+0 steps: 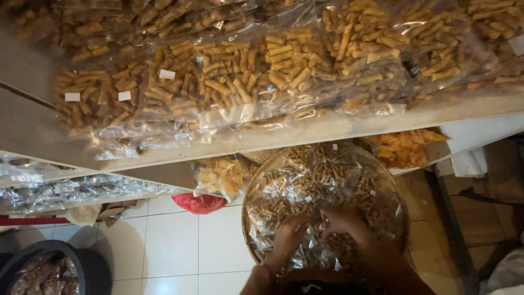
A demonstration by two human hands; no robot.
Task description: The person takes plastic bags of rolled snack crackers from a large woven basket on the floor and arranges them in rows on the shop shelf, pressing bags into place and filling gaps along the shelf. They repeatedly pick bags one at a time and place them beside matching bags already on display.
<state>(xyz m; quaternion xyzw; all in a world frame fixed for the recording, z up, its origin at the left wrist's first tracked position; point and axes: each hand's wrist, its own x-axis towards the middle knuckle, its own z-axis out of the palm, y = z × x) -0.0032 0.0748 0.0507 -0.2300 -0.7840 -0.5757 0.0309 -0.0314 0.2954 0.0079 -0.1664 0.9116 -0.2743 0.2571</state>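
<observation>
A round woven tray (252, 188) on the floor is heaped with small clear packets of brown stick snacks (311, 177). Both my hands reach into the heap near its front edge. My left hand (288, 234) lies on the packets with its fingers curled around one. My right hand (343, 219) is close beside it, fingers bent down into the packets; what it grips is hard to make out in the dim light.
A white shelf (305, 131) above carries many clear bags of golden fried sticks (229, 82). Bags of orange chips (406, 146) and yellow chips (221, 176), and a red bag (199, 202), sit under it. A dark bucket (82, 259) stands at lower left on white floor tiles (174, 246).
</observation>
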